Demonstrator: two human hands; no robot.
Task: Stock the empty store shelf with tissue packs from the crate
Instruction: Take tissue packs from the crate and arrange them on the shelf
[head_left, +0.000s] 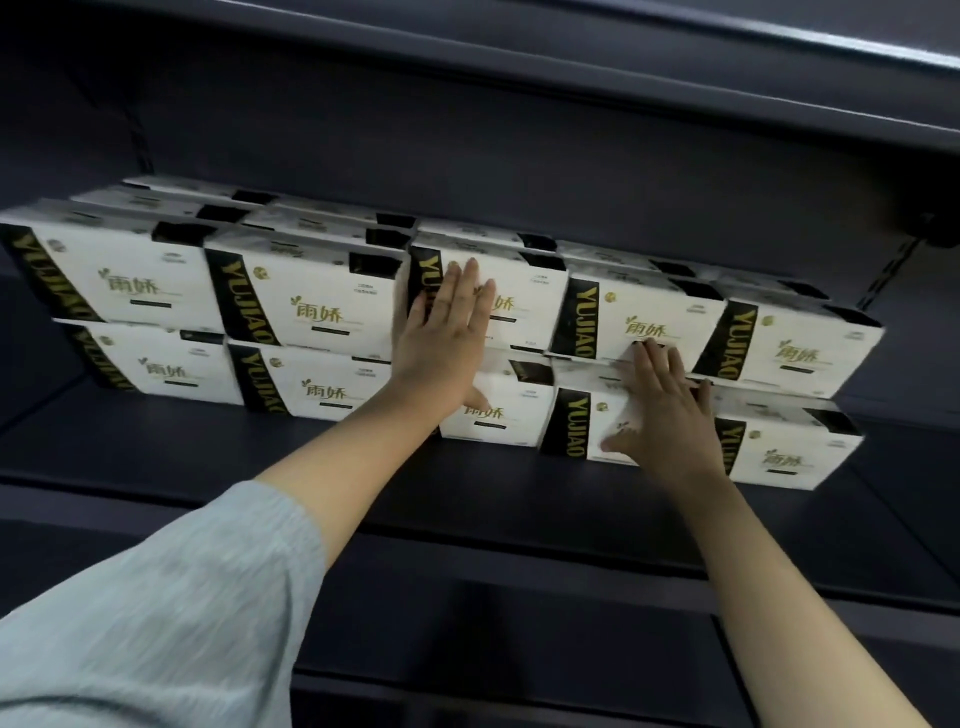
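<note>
the tissue packs (311, 306) already stand on the dark shelf (260, 457) in two tiers, five across, white faces with a black yujiao band turned toward me, and more rows sit behind them. my left hand (441, 338) lies flat, fingers straight and together, pressing the face of the third upper pack (524, 306). my right hand (660, 405) is spread wide, fingers apart, palm on the fourth lower pack (576, 421), its fingertips reaching the bottom edge of the fourth upper pack (639, 322). neither hand grips anything. the risk i see is in the uneven front: the fourth and fifth lower packs stand further forward than the ones to their left, and the third lower pack (498, 410) looks set back, so the tier above rests on a stepped base. if i shove the upper pack harder than the one beneath it, it could slide back off its support and tip. if my right palm pushes off-centre, the soft pack may swivel and nudge its neighbour (795, 452) askew. the wrappers look slick, so a flat hand could skid rather than push. the crate is not in view.
</note>
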